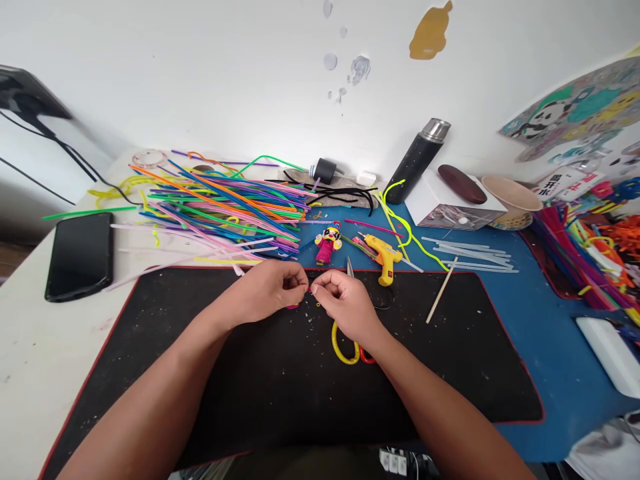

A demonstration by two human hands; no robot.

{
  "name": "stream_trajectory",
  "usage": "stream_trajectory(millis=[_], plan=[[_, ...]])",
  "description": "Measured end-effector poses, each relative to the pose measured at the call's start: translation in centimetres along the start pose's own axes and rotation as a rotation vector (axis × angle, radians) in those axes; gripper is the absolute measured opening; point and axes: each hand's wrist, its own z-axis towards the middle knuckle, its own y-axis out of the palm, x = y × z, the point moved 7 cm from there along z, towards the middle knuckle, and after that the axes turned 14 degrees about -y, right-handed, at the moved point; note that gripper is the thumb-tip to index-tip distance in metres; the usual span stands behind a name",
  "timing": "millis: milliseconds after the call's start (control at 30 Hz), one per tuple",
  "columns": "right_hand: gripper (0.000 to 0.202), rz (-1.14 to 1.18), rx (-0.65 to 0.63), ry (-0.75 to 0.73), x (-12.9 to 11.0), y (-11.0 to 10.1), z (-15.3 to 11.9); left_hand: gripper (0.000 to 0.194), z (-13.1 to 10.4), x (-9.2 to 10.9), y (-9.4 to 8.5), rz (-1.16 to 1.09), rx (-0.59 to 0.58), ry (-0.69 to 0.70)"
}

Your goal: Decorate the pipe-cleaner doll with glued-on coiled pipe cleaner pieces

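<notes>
My left hand (281, 283) and my right hand (347, 300) meet over the black mat, fingertips pinched close together. A small pinkish-red bit shows between them, too small and covered to name. Some pink also peeks out under my left hand. Beneath my right hand lie scissors (345, 359) with yellow and red handles, partly covered by the hand. Just beyond the fingers, a small doll (327, 248) of pipe cleaners, with a magenta body and yellow head, sits at the mat's far edge. To its right rests a yellow hot glue gun (384, 259).
Many coloured pipe cleaners (215, 207) spread at the back left, near a black phone (80, 257). A black thermos (417, 160), a white box (453, 203) and a bowl (513, 200) stand at the back right. Glue sticks (470, 253) and a wooden stick (442, 290) lie right.
</notes>
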Motion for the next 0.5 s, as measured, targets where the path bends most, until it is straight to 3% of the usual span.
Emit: stream_trajectory(millis=[267, 500], plan=[[0.022, 0.192, -0.016, 0.037, 0.7, 0.0, 0.1, 0.014, 0.0, -0.3, -0.2, -0.026, -0.016, 0.0], [0.019, -0.107, -0.081, -0.11, -0.3, -1.1, -0.3, 0.013, 0.1, -0.4, 0.0, 0.013, -0.032, -0.004]])
